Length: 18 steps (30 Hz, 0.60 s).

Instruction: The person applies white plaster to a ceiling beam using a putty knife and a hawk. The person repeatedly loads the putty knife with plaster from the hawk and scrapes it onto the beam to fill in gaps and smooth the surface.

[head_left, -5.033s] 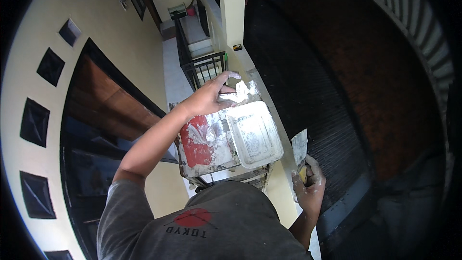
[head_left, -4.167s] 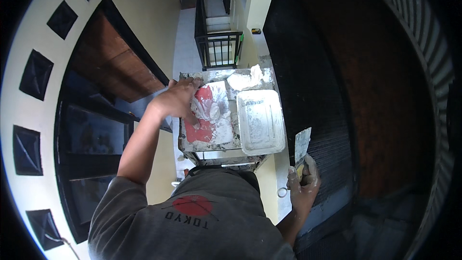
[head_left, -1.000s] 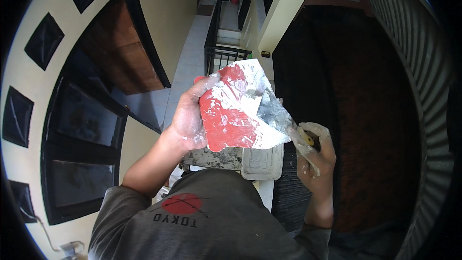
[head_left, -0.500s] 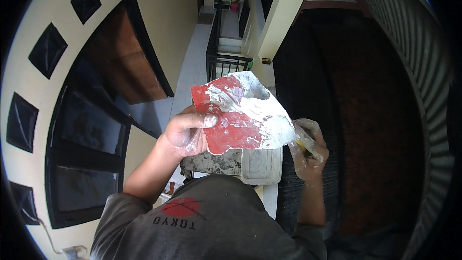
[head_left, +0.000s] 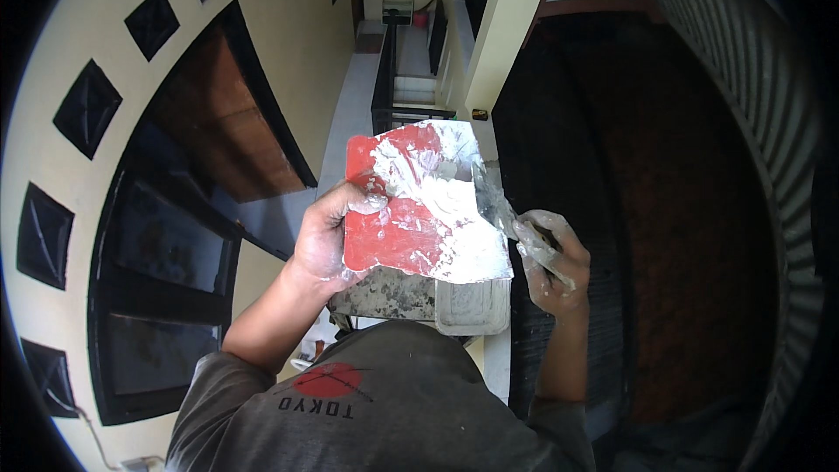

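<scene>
My left hand (head_left: pixel 328 232) grips the left edge of a flat red board (head_left: pixel 393 232), thumb on top and the other fingers hidden below it. White putty (head_left: pixel 454 201) lies smeared and lumped over the board's middle and right side. At the board's right edge, my right hand (head_left: pixel 555 262) is closed round the handle of a putty knife (head_left: pixel 496 204). Its grey blade meets the right edge of the putty. Both hands carry white smears.
Below the board, a stained worktop (head_left: pixel 384 295) holds a putty-caked rectangular tray (head_left: pixel 472 306). A black railing (head_left: pixel 382 79) stands ahead, beside a cream pillar (head_left: pixel 511 26). To the left is a dark-framed door (head_left: pixel 166 288); to the right, corrugated sheeting (head_left: pixel 730 79).
The board has turned slightly and shifted a little left. The putty knife's blade, previously hidden behind the board, now shows at its right edge. My right hand has moved slightly left.
</scene>
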Tool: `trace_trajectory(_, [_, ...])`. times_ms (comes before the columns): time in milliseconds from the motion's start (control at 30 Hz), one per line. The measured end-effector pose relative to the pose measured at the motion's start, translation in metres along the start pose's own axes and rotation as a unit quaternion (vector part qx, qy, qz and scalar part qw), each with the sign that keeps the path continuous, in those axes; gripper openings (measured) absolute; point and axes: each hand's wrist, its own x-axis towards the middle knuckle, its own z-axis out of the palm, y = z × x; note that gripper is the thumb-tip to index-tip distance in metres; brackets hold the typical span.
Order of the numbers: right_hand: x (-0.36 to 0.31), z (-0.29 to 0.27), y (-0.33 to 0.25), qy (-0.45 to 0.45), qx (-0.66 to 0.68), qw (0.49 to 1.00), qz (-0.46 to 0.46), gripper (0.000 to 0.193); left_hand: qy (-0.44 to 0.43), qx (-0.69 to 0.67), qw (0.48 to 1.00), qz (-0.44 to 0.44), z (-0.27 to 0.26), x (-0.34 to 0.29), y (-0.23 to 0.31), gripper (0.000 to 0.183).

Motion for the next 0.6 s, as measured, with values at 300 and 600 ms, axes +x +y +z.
trace_trajectory(300, [-0.019,-0.015,-0.003,-0.052,-0.052,0.996,0.043,0.036,0.039,0.020,0.999,-0.018,-0.006,0.002,-0.015,0.062])
trace_trajectory(600, [-0.037,-0.023,-0.010,-0.038,-0.047,0.994,0.096,0.033,0.059,-0.036,0.997,-0.018,-0.012,0.014,-0.021,0.054])
